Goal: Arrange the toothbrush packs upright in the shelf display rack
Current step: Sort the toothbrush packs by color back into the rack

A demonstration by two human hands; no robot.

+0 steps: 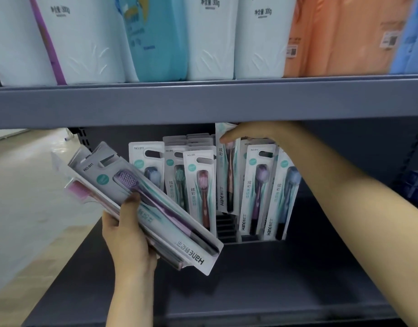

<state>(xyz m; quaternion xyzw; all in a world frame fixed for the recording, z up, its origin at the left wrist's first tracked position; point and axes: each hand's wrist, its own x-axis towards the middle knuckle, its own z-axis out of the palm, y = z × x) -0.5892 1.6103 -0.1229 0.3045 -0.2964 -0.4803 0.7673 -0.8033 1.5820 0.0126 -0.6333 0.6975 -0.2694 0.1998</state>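
My left hand grips a tilted stack of toothbrush packs; the top one shows a purple brush. Behind it, the black display rack on the lower shelf holds several packs standing upright in rows. My right hand reaches in under the upper shelf and pinches the top of one pack with a brown brush, raised above an open slot in the middle of the rack. Upright packs with a red brush and a purple brush stand on either side of it.
The grey upper shelf edge runs just above my right hand and carries white, teal and orange bags. The dark lower shelf floor spreads in front of the rack. Pale floor lies to the left.
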